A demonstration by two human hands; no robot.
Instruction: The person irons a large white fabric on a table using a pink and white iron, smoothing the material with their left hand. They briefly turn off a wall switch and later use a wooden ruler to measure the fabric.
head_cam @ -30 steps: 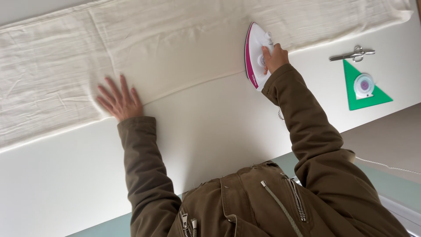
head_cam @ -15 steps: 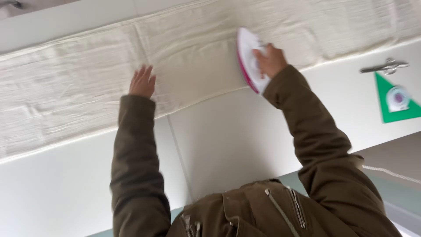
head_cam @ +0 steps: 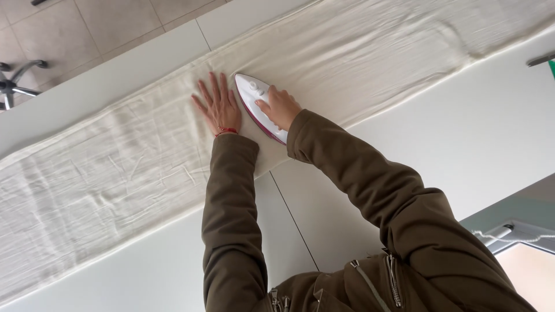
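Observation:
A long strip of cream, wrinkled cloth point(head_cam: 115, 173) lies across a white table point(head_cam: 462, 144). My right hand point(head_cam: 280, 107) grips the handle of a white and pink iron point(head_cam: 254, 101) that rests soleplate-down on the cloth. My left hand point(head_cam: 217, 104) lies flat, fingers spread, on the cloth just left of the iron's tip. A red bracelet sits on my left wrist. Both arms wear olive-brown jacket sleeves.
A tiled floor point(head_cam: 104, 23) shows beyond the table's far edge, with a chair base point(head_cam: 14, 81) at the far left. A metal object point(head_cam: 540, 59) pokes in at the right edge. A seam point(head_cam: 295, 219) runs across the tabletop.
The iron has slid left along the cloth with my right hand. My left hand has moved further onto the cloth and now lies close beside the iron.

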